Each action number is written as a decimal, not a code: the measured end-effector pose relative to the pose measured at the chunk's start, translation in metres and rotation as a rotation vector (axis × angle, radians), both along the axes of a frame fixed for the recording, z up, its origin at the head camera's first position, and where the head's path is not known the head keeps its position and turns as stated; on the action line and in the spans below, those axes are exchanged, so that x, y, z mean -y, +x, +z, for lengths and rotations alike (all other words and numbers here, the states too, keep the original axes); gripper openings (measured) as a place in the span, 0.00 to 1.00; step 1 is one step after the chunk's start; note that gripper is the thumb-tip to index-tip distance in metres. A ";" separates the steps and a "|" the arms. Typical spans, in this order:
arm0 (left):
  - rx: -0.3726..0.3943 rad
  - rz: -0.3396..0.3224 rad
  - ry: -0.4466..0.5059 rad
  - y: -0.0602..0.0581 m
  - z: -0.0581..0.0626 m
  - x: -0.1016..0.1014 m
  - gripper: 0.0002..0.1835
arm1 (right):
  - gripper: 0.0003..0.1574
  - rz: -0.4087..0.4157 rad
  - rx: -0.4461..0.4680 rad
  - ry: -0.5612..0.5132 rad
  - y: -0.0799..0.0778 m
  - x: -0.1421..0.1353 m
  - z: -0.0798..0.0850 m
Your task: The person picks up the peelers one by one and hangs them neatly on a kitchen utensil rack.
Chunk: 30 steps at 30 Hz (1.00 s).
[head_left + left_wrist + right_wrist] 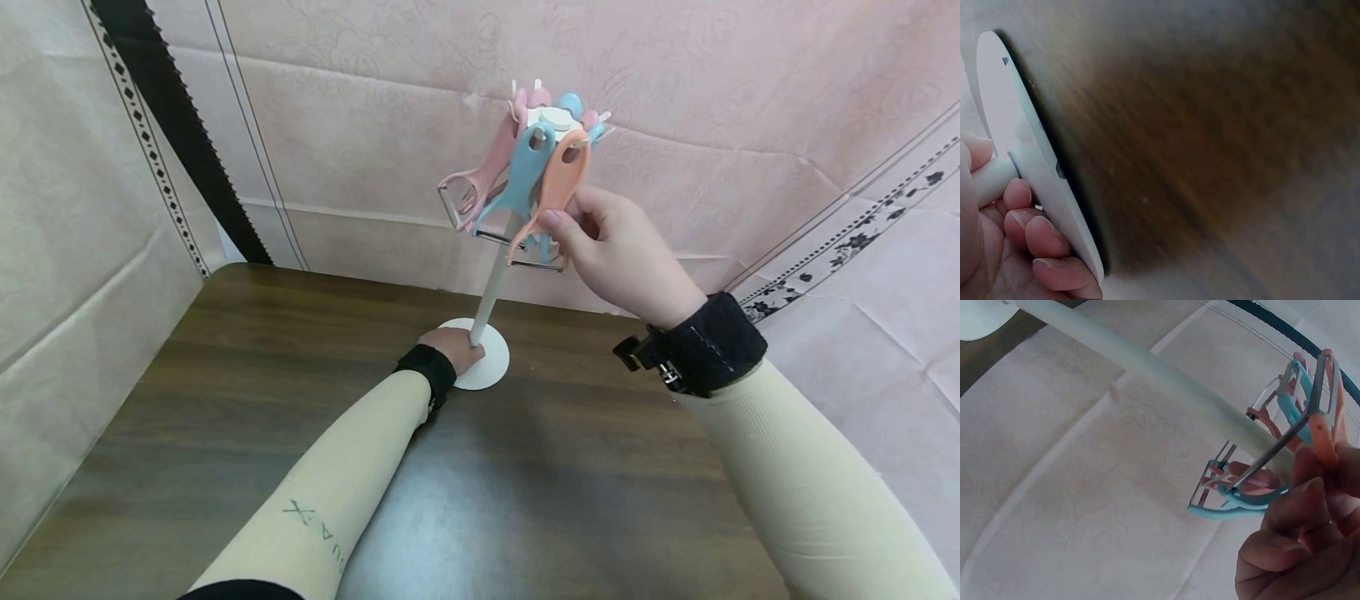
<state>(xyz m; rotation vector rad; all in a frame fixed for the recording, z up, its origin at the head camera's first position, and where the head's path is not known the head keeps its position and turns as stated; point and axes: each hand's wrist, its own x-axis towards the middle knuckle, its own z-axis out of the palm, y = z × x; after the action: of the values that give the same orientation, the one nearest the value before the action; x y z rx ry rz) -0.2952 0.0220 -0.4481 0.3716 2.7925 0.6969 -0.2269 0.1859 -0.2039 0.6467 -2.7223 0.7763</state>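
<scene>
A white stand with a round base (491, 367) and an upright pole (492, 292) is on the table, leaning slightly right in the head view. My left hand (452, 347) grips the pole low down, fingers curled round it just above the base (1035, 162). Peelers hang from hooks round the stand's white top (555, 119). My right hand (618, 246) pinches an orange peeler (564, 177) by its lower handle, near the blade; its upper end overlaps a hook. Beside it hang a blue peeler (528, 171) and a pink peeler (491, 171). More blue and pink handles show behind.
The stand is near the far edge of a dark wooden table (300, 392). Pale patterned cloth (360, 150) hangs behind and at both sides. A black strip (183, 125) runs down the cloth at the left.
</scene>
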 end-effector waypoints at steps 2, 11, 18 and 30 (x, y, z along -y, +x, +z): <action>-0.008 -0.003 -0.001 0.001 0.001 0.001 0.17 | 0.22 0.001 -0.003 -0.015 -0.001 0.002 -0.002; -0.015 -0.008 -0.014 0.002 0.002 0.005 0.17 | 0.23 -0.018 -0.046 -0.065 0.000 0.011 -0.009; -0.011 -0.011 -0.017 0.002 0.002 0.004 0.17 | 0.26 -0.062 -0.118 -0.078 0.003 0.007 -0.015; 0.035 0.015 -0.032 -0.016 -0.016 -0.001 0.18 | 0.22 -0.083 -0.211 -0.212 0.007 -0.016 -0.042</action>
<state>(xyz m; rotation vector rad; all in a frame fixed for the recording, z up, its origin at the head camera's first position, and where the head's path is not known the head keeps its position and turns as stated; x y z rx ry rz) -0.3112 0.0233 -0.4639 0.3302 2.7724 0.6545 -0.2194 0.2021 -0.2456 0.5328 -2.4192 0.9051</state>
